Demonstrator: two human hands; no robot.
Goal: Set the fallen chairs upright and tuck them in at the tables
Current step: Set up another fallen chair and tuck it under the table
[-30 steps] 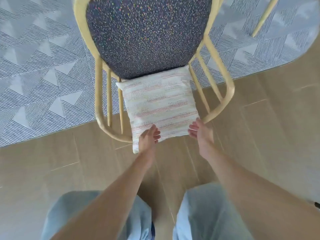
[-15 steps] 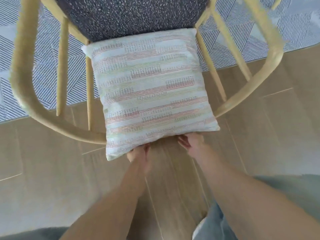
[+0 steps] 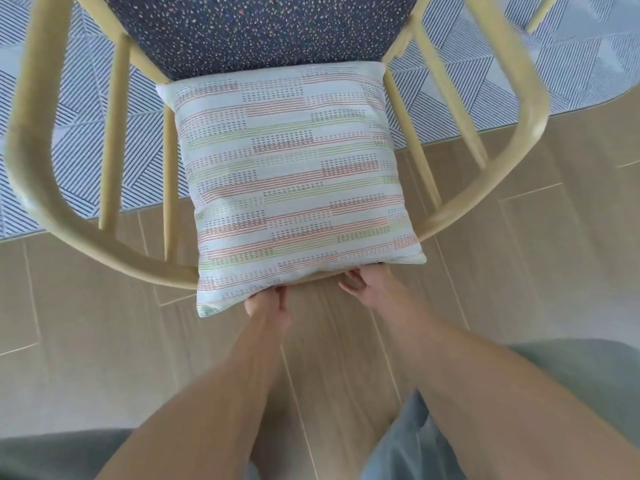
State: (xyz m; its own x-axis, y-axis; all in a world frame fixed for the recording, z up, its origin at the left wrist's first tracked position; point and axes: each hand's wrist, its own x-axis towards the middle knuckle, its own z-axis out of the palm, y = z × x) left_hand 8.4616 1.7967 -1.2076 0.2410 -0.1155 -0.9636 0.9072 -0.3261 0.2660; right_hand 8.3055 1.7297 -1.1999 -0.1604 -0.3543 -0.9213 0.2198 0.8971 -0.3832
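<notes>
A pale wooden chair with a curved back rail stands right in front of me, seen from above and behind. Its seat is dark with coloured speckles. A white cushion with red and green stripes leans on the backrest and covers the middle of the rail. My left hand is closed at the cushion's lower edge, where the rail runs beneath it. My right hand curls its fingers under the same edge, around the hidden rail.
The chair's front half is over a blue-grey striped rug, its back over light wood flooring. Another pale wooden leg shows at the top right. My legs in light trousers are at the bottom.
The chair and cushion have grown much larger and nearer in view. Both hands moved from the cushion's face to a grip under its lower edge at the rail.
</notes>
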